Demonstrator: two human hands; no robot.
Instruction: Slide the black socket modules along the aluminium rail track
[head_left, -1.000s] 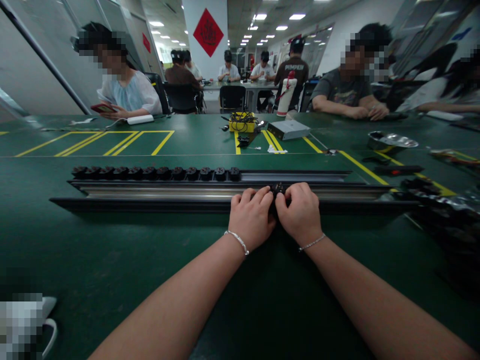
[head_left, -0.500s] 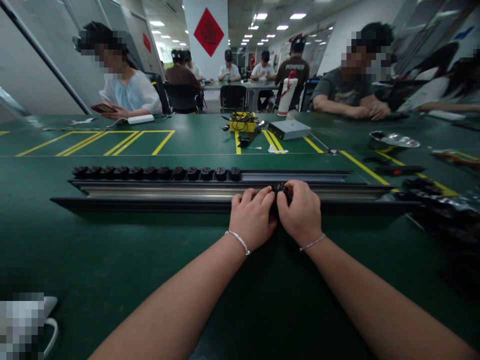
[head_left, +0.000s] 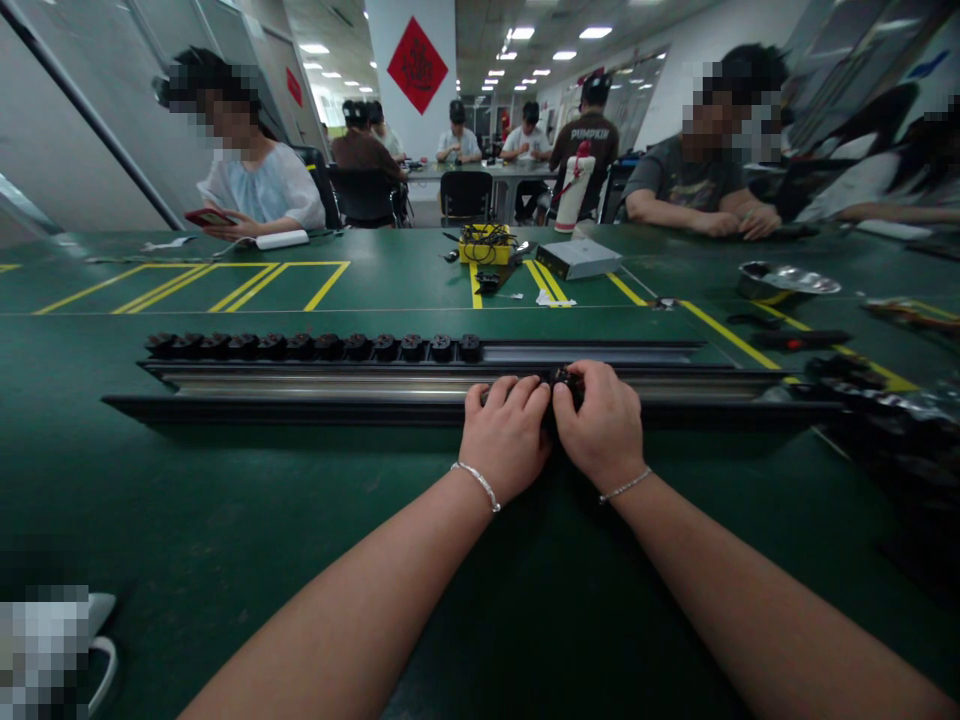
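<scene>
A long black and silver metal rail (head_left: 315,385) lies across the green table in front of me. A row of several small black parts (head_left: 315,346) sits along its far left half. My left hand (head_left: 504,435) and my right hand (head_left: 600,425) rest side by side on the rail's near edge, fingers curled. Between their fingertips they pinch one small black part (head_left: 561,380), mostly hidden by the fingers. Each wrist wears a thin silver bracelet.
A pile of black parts in clear bags (head_left: 877,400) lies at the right. A metal dish (head_left: 784,282), a grey box (head_left: 577,258) and a yellow tray of cables (head_left: 484,243) stand farther back. Several seated people work across the table. A white object (head_left: 97,640) sits at the bottom left.
Both hands have shifted slightly up and forward on the rail with the small black part. Nothing else has moved.
</scene>
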